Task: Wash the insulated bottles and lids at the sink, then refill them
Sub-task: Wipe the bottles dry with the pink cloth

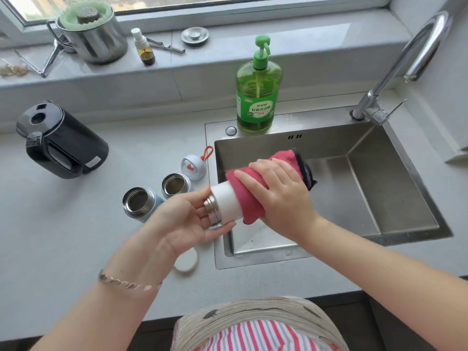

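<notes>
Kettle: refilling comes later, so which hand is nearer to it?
Left. The left hand, holding the white bottle, is right of the kettle; the right hand, gripping the cloth, is farther right.

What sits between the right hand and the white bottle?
A pink cloth, wrapped around the white bottle under the right hand; the head view shows it.

Black kettle [63, 140] on the counter [76, 224] at left, green pump soap bottle [258, 97] further right, steel pot [93, 39], small spray bottle [144, 49] and metal plug [195, 35] on windowsill [228, 54].
</notes>
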A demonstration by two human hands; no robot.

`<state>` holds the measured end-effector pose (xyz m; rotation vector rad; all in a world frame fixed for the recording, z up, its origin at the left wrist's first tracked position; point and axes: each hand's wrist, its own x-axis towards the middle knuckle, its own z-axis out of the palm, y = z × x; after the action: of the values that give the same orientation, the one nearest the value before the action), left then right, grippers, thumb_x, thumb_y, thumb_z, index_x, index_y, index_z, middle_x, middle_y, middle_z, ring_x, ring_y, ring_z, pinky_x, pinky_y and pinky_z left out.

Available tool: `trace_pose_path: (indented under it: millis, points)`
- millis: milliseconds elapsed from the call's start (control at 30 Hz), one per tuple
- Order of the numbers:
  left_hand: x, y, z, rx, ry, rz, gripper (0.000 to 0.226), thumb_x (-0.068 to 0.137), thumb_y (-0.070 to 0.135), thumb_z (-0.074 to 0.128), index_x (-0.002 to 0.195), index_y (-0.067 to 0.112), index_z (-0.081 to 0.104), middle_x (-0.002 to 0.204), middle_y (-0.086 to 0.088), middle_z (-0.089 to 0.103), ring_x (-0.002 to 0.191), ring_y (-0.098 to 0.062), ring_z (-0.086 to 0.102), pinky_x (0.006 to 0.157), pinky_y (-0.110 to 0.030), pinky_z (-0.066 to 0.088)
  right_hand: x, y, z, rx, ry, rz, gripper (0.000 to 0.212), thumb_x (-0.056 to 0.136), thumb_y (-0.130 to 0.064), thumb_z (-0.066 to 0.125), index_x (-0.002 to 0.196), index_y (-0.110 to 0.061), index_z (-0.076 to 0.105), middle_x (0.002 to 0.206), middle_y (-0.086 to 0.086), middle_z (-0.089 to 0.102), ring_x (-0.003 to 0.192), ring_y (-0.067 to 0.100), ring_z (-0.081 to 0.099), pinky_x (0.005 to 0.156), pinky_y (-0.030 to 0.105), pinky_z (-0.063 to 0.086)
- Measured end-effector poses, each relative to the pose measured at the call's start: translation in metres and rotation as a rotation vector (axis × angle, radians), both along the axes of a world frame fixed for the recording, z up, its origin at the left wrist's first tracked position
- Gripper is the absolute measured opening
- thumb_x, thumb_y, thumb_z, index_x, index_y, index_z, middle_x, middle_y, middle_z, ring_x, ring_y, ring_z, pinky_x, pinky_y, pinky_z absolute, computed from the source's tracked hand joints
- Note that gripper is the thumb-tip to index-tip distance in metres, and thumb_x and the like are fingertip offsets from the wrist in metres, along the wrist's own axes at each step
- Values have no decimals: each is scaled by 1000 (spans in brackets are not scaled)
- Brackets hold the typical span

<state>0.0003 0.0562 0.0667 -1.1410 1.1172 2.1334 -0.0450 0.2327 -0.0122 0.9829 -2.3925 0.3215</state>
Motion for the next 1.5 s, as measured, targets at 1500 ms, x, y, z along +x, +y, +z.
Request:
trace_pose_path:
  millis: [1500]
  points:
    - [1, -12, -13, -186, 110, 4, 22, 95, 18, 47, 79, 9, 59, 55, -6, 61, 56, -24, 62, 71, -45, 49, -17, 26, 6, -95, -285, 3, 75, 57, -43, 79, 125, -20, 54, 118, 13, 57, 108, 31, 55, 94, 43, 44]
